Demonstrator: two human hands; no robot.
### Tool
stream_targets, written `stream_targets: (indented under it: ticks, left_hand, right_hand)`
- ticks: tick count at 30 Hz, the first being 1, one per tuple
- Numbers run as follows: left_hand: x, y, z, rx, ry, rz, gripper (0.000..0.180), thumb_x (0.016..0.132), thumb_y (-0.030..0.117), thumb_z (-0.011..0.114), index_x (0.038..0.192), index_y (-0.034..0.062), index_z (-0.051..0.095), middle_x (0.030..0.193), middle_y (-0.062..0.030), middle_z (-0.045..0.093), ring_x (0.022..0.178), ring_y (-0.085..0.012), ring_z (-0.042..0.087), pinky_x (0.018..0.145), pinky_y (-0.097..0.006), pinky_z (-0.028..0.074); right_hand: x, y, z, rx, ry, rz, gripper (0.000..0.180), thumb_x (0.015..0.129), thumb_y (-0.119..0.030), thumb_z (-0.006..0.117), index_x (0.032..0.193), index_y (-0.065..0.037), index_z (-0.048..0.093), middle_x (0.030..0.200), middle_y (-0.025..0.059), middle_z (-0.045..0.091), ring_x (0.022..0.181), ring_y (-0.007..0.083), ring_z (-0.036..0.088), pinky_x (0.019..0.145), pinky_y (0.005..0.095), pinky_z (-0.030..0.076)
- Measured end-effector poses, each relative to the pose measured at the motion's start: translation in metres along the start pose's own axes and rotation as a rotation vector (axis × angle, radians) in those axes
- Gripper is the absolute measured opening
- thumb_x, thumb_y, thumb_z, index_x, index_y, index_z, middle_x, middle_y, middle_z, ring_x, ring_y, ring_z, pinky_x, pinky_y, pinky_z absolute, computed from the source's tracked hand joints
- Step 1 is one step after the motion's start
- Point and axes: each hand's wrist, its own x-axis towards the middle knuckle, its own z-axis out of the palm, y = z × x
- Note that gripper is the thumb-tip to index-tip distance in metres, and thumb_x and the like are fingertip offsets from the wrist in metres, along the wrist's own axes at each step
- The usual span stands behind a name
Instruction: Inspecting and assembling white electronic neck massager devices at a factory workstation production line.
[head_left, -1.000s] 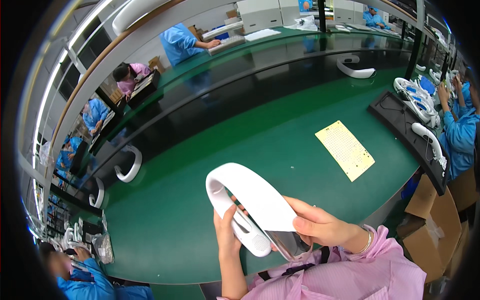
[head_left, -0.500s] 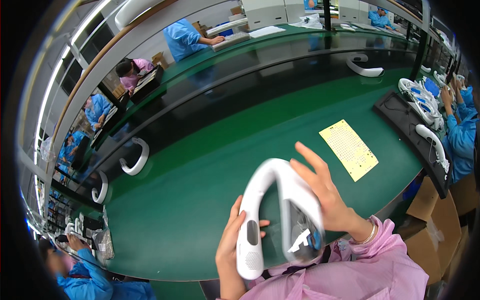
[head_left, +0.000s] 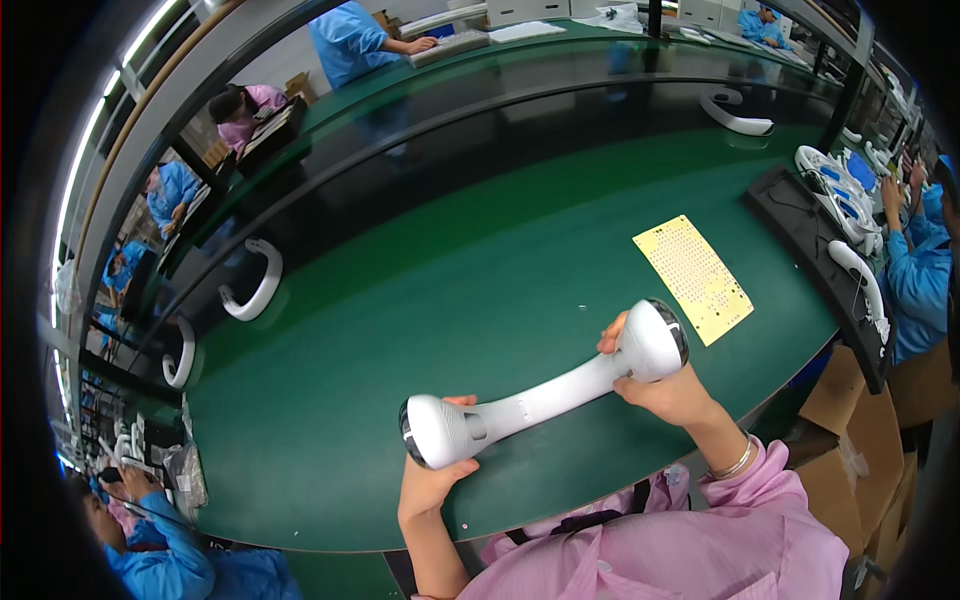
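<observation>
A white U-shaped neck-worn device (head_left: 545,400) is held over the green tabletop, its curved band facing up and its two bulbous ends apart. My left hand (head_left: 430,485) wraps the left end, which has fine ribbing, a grey inset and a glossy black cap. Around the right end, my right hand (head_left: 670,393) grips with the thumb below and fingers behind; a dark cap shows there too. The inner faces of the device are turned out of sight. Beyond my right hand lies a yellow sheet (head_left: 693,280) with rows of small marks.
Similar white devices (head_left: 262,285) rest on the dark strip (head_left: 480,150) along the far side. At right, a black tray (head_left: 800,255) holds white parts and cables near a co-worker's blue sleeve (head_left: 915,280). An open cardboard box (head_left: 850,440) stands below. Another person (head_left: 165,550) works at lower left.
The device has turned from showing its open U and inner face to showing its outer band. My right hand has closed around the right end, its fingers earlier stretched out beside it.
</observation>
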Motion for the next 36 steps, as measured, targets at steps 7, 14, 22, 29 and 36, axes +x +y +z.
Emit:
stream_targets:
  ticks: [7,14,22,29,36]
  left_hand:
    - [0.007,-0.008,0.004,-0.134,-0.013,0.068,0.082,0.063,0.051,0.08,0.119,0.0008,0.048,0.117,-0.0135,0.053,0.105,-0.0242,0.055,0.089,-0.037,0.045]
    - [0.006,-0.011,0.021,-0.682,0.033,-0.111,0.069,0.089,0.063,0.032,0.117,0.0006,0.043,0.086,-0.0042,0.044,0.064,-0.0139,0.041,0.059,-0.03,0.042]
    - [0.004,-0.011,0.015,-0.805,0.012,-0.099,0.064,0.093,0.058,0.033,0.12,0.001,0.043,0.088,-0.005,0.045,0.069,-0.0146,0.044,0.062,-0.029,0.042]
    - [0.006,-0.016,0.009,-0.791,0.105,-0.15,0.064,0.091,0.06,0.033,0.123,0.0053,0.043,0.086,-0.0044,0.048,0.072,-0.0171,0.047,0.069,-0.033,0.042]
    - [0.011,-0.007,0.004,-0.516,0.227,-0.044,0.05,0.099,0.037,0.036,0.138,0.0045,0.033,0.126,-0.0143,0.049,0.119,-0.0235,0.046,0.104,-0.039,0.034]
  right_hand:
    - [0.019,-0.007,-0.003,-0.089,-0.148,-0.034,0.055,0.085,-0.034,0.065,0.123,-0.005,0.039,0.098,0.0042,0.055,0.09,0.0113,0.053,0.076,0.0282,0.046]
    - [0.031,-0.02,0.012,0.353,-0.117,0.529,0.053,0.097,-0.052,0.024,0.116,-0.006,0.044,0.084,0.005,0.054,0.07,0.0134,0.055,0.067,0.0308,0.052]
    - [0.037,-0.02,0.016,0.343,-0.143,0.519,0.04,0.096,-0.041,0.043,0.116,-0.006,0.042,0.087,0.0047,0.052,0.073,0.0127,0.055,0.066,0.0292,0.052]
    - [0.057,-0.01,0.026,0.214,-0.169,0.487,0.054,0.073,-0.003,0.064,0.121,-0.004,0.039,0.088,0.0052,0.05,0.072,0.0122,0.053,0.064,0.0261,0.049]
    - [0.127,0.003,0.039,0.443,0.032,0.337,0.039,0.074,-0.002,0.06,0.11,-0.002,0.045,0.081,0.0071,0.053,0.067,0.0144,0.054,0.062,0.0276,0.048]
